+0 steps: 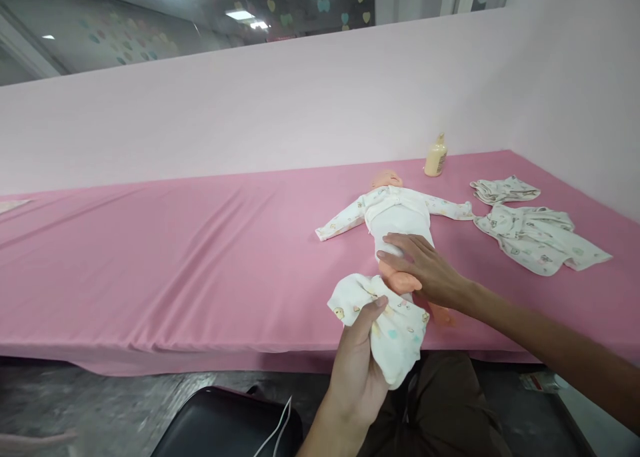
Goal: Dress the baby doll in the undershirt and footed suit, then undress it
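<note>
A baby doll lies on its back on the pink-covered table, its head toward the wall. It wears a white long-sleeved top with small prints on the sleeves, and its bare legs point toward me. My left hand grips a small white printed baby garment, bunched between thumb and fingers, in front of the doll's feet. Over the doll's lower body, my right hand rests with its fingers stretched and slightly apart. One bent doll leg shows beneath that palm.
A pale yellow pump bottle stands by the wall. To the right lie a folded printed cloth and a spread printed garment. A black chair with a white cable is below the table's front edge.
</note>
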A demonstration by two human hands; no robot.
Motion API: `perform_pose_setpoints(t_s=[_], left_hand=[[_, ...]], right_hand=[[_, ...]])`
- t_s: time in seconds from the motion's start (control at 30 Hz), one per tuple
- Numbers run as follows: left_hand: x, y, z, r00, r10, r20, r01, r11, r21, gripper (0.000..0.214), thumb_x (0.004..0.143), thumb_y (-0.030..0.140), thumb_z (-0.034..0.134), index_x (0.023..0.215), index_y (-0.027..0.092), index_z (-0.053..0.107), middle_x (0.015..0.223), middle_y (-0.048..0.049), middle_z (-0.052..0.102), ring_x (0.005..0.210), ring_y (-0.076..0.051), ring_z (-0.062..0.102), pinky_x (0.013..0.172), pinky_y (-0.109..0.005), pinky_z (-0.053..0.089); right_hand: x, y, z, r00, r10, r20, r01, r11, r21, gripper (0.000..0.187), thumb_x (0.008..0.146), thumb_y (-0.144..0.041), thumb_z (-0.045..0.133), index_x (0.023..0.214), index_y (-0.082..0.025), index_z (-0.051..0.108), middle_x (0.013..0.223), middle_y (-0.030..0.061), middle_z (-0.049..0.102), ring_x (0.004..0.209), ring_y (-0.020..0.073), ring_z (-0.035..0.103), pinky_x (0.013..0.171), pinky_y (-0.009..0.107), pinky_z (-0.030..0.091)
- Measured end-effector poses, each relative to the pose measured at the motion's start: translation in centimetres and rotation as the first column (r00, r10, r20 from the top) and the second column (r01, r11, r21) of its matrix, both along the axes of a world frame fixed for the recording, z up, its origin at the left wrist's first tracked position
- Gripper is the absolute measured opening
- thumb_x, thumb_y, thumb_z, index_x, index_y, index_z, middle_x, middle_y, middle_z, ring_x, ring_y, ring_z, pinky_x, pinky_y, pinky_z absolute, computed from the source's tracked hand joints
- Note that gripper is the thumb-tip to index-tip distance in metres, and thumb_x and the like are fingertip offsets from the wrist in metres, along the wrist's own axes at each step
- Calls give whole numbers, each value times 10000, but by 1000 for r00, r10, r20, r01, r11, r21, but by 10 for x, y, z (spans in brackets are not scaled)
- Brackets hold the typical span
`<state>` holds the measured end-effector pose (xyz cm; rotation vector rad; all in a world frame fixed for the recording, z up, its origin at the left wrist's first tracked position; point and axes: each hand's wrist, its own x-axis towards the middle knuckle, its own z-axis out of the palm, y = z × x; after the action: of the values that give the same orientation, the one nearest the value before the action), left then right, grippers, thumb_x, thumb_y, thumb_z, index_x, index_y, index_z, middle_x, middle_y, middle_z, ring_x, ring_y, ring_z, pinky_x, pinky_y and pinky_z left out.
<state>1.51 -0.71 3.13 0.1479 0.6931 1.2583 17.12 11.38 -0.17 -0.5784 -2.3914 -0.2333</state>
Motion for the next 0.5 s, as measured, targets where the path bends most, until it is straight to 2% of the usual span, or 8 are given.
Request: perform_pose_setpoints(t_s=[0.17, 0.33, 0.43, 0.5], left_hand=[[7, -1, 14, 999, -29, -32, 29, 1000, -1, 506, 780, 274, 747, 1243, 142, 590, 993, -91, 719, 885, -230, 708, 873, -337, 543], [9, 1, 13, 1000, 5, -26, -7, 998, -68, 502, 766, 215, 744, 1239, 159, 584, 1020, -82, 725, 900, -231, 712, 867, -334, 546], [9, 2, 9, 999, 36, 1, -36, 996, -78, 476, 762, 191, 731, 1215, 160, 589, 989, -70, 725, 887, -225, 712, 855, -330, 549], [9, 3, 6, 999, 36, 12, -35, 996, -79, 427, 769, 203, 725, 1175, 162, 600, 959, -63, 722, 873, -223, 712, 840, -330, 550]], right_hand=[[-1, -8, -1, 996, -52, 69, 51, 999, 10, 375, 952, -147, 475, 1317, -214, 531, 1354, 194, 544, 1310, 301, 481, 1004, 507, 451], [1, -19, 5, 978, -73, 193, 75, 997, -3, 502, 940, -65, 440, 1417, -216, 479, 1429, 156, 536, 1341, 309, 465, 1084, 549, 403], [2, -29, 14, 982, 1, 190, 20, 994, -107, 544, 941, -49, 414, 1465, -193, 436, 1428, 129, 551, 1339, 288, 469, 1118, 527, 394], [4, -35, 21, 982, 91, 164, -46, 965, -256, 565, 936, -17, 368, 1472, -180, 437, 1449, 104, 539, 1383, 261, 425, 1151, 484, 378]])
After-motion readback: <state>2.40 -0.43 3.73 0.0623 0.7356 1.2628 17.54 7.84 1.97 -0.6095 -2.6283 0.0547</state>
